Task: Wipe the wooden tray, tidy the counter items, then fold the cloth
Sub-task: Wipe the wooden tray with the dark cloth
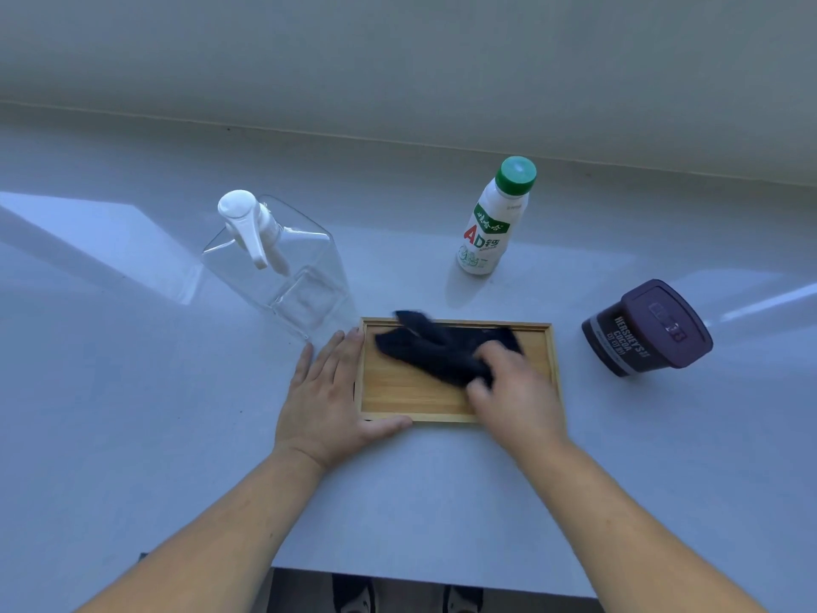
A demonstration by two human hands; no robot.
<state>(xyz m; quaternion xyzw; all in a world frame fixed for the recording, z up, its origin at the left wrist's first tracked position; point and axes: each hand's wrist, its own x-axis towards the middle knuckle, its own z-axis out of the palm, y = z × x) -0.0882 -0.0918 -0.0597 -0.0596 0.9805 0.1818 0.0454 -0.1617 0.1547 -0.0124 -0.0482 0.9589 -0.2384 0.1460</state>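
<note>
One rectangular wooden tray [411,391]: left hand [329,398] flat, fingers spread, bracing its edge; right hand [513,391] clutches one dark cloth [442,351]. Three containers stand nearby.

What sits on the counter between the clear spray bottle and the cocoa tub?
In the head view, the wooden tray lies between the spray bottle and cocoa tub, with the dark cloth on it. The milk bottle stands farther back.

matt wood tray [411,393], dark cloth [442,351], glossy counter [132,391]
</note>
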